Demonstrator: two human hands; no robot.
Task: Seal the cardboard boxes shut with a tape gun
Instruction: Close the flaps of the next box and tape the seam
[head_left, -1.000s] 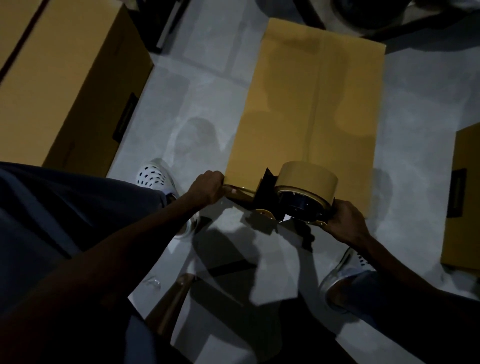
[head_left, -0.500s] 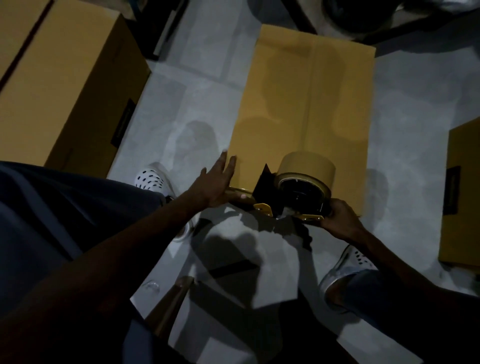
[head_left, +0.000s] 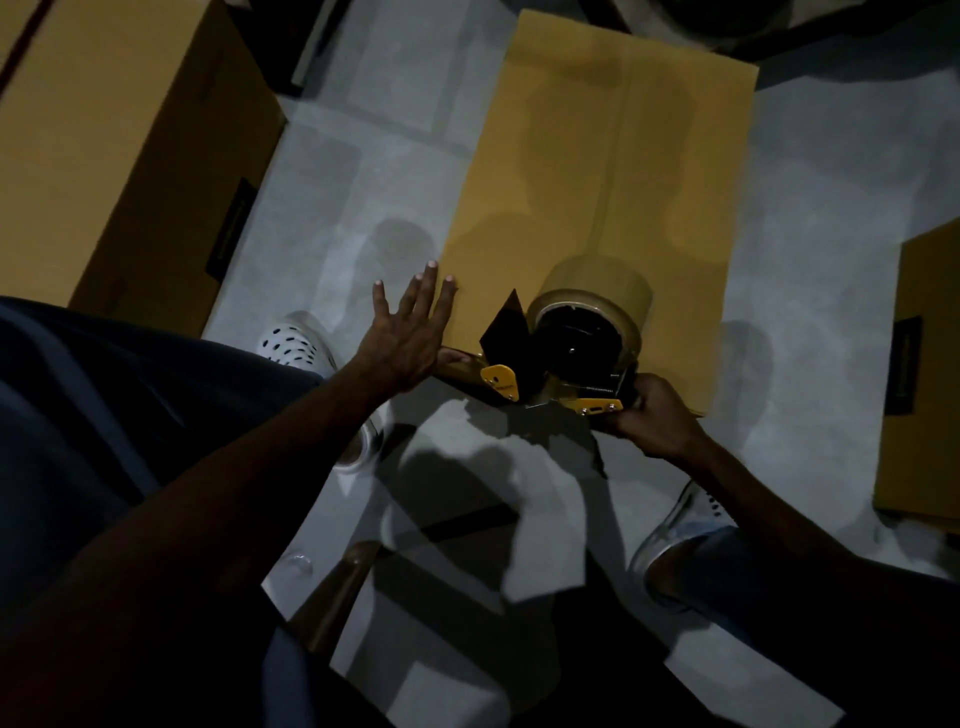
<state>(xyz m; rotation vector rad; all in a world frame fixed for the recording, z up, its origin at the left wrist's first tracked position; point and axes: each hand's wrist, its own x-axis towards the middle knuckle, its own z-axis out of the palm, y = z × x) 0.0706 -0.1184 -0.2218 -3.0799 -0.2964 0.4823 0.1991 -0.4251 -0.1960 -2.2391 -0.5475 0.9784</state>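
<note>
A closed cardboard box stands on the floor in front of me, its centre seam running away from me. A tape gun with a brown tape roll and yellow plates sits at the box's near edge, over the seam. My right hand grips the tape gun's handle from the right. My left hand is spread flat with straight fingers at the box's near left corner, its thumb lying along the near edge.
A large cardboard box stands at the left, another box at the right edge. White perforated shoes show on the grey floor. Dark objects lie beyond the far end of the box.
My left hand let go of the box's near edge, opened and spread flat at the near left corner. The tape gun has moved slightly up onto the near edge.
</note>
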